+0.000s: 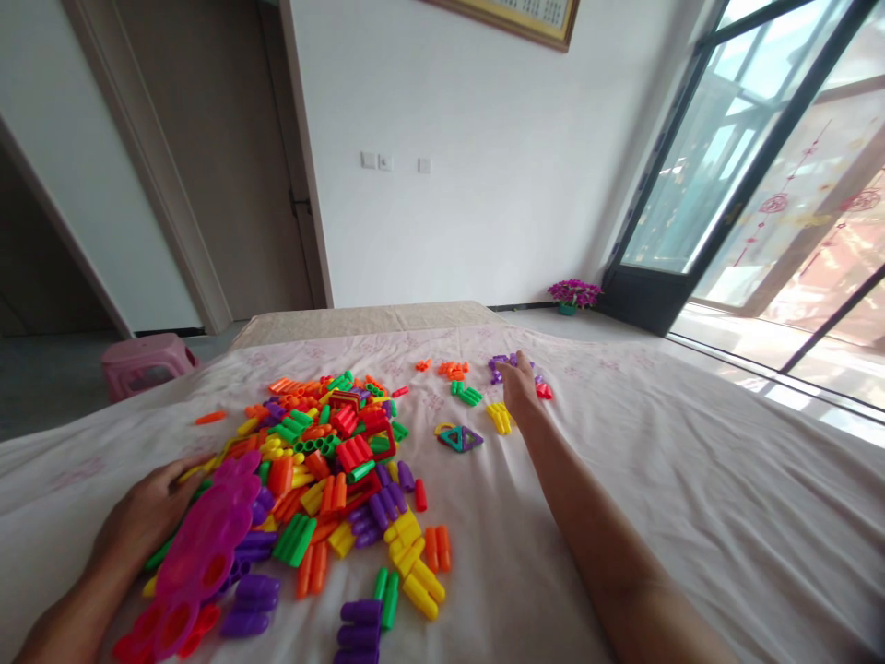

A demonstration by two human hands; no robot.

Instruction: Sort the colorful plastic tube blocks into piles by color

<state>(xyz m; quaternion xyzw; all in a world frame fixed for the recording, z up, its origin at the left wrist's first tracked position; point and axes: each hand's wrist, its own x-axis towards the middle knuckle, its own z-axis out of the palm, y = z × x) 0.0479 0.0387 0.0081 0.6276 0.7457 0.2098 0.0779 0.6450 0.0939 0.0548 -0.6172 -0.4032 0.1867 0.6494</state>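
My left hand (152, 505) lies at the near left edge of a heap of colourful plastic bullet-shaped building blocks (297, 429). Its fingers stretch towards a yellow block (197, 470) and touch it; their tips are partly hidden in the heap. Beside this hand is a translucent pink scalloped plastic piece (214, 516). Farther off, my right hand (520, 383) reaches over a small group of purple blocks (496, 371), its fingers apart. Near it lie red blocks (544, 391), yellow blocks (499, 418), green blocks (467, 395) and orange blocks (454, 370) in separate groups.
A teal and purple triangular tile piece (460, 438) lies between heap and right arm. Everything rests on a pale wrinkled cloth (691, 480). Beyond are a pink stool (148, 355), a flowerpot (567, 309), a door (207, 157) and a glass door (691, 184).
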